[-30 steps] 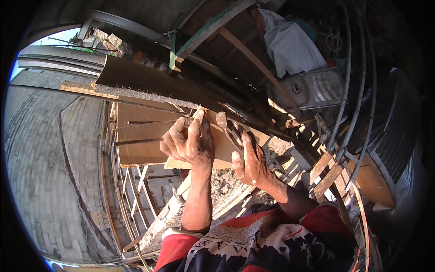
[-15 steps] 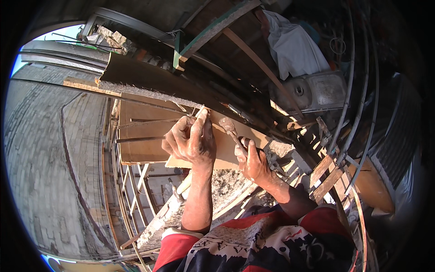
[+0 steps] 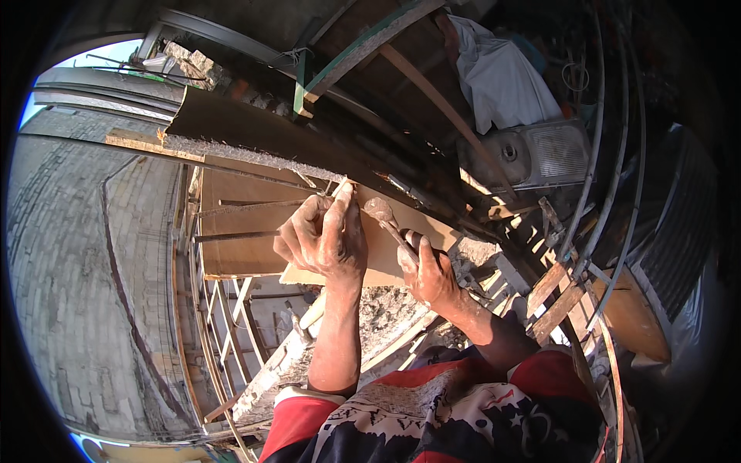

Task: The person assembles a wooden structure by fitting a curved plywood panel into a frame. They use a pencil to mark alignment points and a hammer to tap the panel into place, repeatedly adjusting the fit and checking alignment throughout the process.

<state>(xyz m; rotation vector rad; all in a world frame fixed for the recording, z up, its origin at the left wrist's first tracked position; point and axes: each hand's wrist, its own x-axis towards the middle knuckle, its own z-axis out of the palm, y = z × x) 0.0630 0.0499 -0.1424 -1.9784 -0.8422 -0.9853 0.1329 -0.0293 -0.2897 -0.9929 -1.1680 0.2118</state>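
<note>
My right hand [image 3: 431, 274] is wrapped round the handle of a hammer [image 3: 380, 210]. Its worn, dusty head is up, a short way right of my left fingertips. With thumb and finger pinched together, my left hand [image 3: 324, 239] touches the pale lower edge of a long dark board [image 3: 255, 133]. Whatever sits in that pinch is too small to make out. Beneath the left hand lie brown flat sheets [image 3: 239, 258], and thin rods [image 3: 251, 204] run in from the left beside its knuckles.
A second hammer-like tool [image 3: 298, 322] rests on a beam below my left forearm. Wooden slats [image 3: 235, 332] form a frame at lower left, beside a block wall [image 3: 73, 255]. Beyond are a metal sink [image 3: 548, 154], a white cloth [image 3: 502, 77] and long bent rods [image 3: 616, 162].
The hammer head has shifted slightly left and up, nearer my left fingers. My left hand keeps its pinch at the board's edge.
</note>
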